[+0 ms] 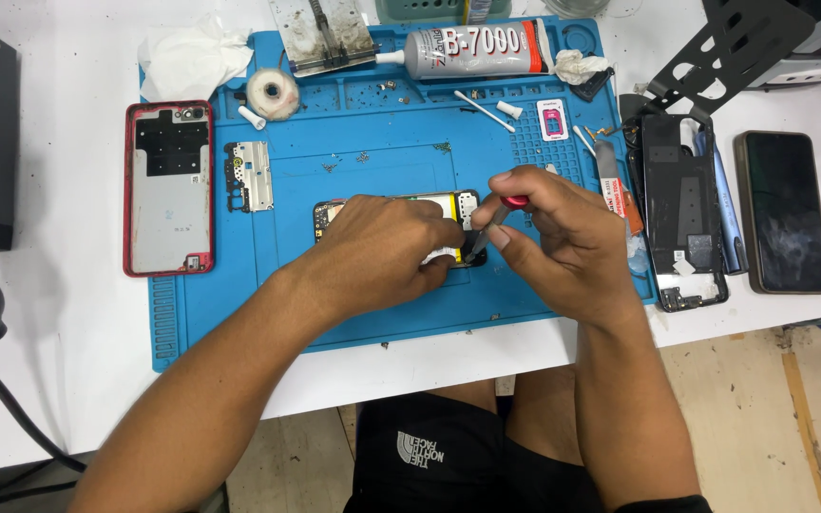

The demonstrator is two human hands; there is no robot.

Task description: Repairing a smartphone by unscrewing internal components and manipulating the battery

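An opened phone [448, 202] with its yellow-white battery showing lies in the middle of the blue work mat [353, 313]. My left hand [382, 249] rests on top of it and holds it down, covering most of it. My right hand [553, 233] grips a small screwdriver [491, 226] with a red end and a metal shaft. The shaft tip points down at the phone's lower right corner, next to my left fingertips.
A red phone back cover [169, 187] lies left of the mat, a metal shield plate [250, 176] beside it. A glue tube [472, 49], tape roll [273, 92] and cotton swabs sit at the mat's top. A black phone frame [681, 214] and dark phone [783, 211] lie right.
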